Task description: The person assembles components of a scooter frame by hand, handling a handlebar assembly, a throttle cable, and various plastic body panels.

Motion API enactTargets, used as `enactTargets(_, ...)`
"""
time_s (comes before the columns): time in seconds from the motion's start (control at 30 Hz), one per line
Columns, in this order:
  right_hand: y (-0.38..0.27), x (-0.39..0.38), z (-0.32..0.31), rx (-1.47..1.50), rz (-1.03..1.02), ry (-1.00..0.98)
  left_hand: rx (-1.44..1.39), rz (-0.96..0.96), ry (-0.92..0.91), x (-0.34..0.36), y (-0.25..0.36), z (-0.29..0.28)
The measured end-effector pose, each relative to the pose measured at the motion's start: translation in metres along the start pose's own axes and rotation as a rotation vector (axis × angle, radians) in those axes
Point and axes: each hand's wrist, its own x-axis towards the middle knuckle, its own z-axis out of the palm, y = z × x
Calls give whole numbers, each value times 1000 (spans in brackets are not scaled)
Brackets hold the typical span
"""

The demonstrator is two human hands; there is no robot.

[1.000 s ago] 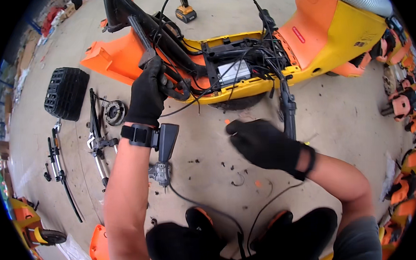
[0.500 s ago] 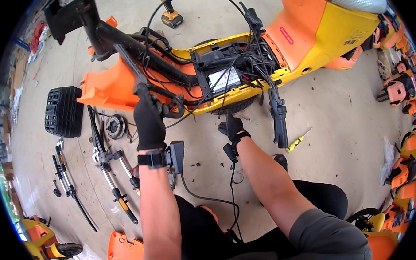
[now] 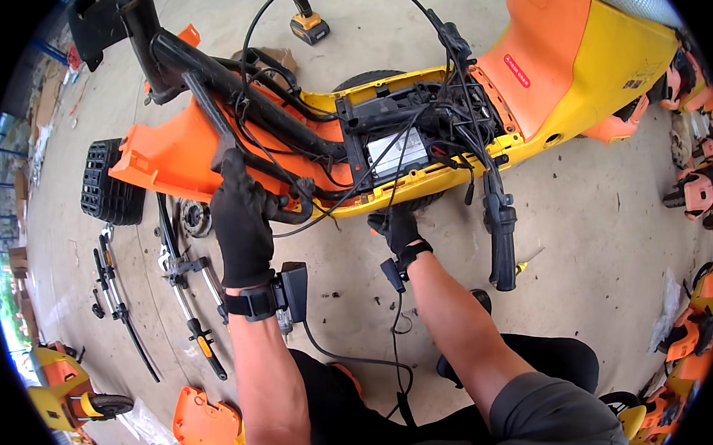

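Grip of left hand (image 3: 244, 220) curled round black bar (image 3: 208, 108), right hand (image 3: 400, 227) at yellow shell (image 3: 416, 189), closure unclear

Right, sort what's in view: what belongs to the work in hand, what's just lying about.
In the work:
black frame, left hand on it
yellow body panel, right hand at its edge

Apparently just lying about:
black basket
cordless drill
yellow-handled screwdriver
orange panel at lower left

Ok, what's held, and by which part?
Left hand: the black frame, by its slanting strut. Right hand: at the yellow body's near edge; grip unclear.
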Motion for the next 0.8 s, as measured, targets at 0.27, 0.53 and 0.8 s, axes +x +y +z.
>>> enactTargets(0.27, -35, -34, -10, -53, 155, -3, -539, -364, 142, -9, -9, 12)
enactTargets(0.53, -16, 1, -21, 11, 213, -99, -1058, -781, 90, -10, 7, 6)
enactTargets(0.8, -7, 30, -3, 22, 136, -211, -733, -441, -50, -22, -6, 4)
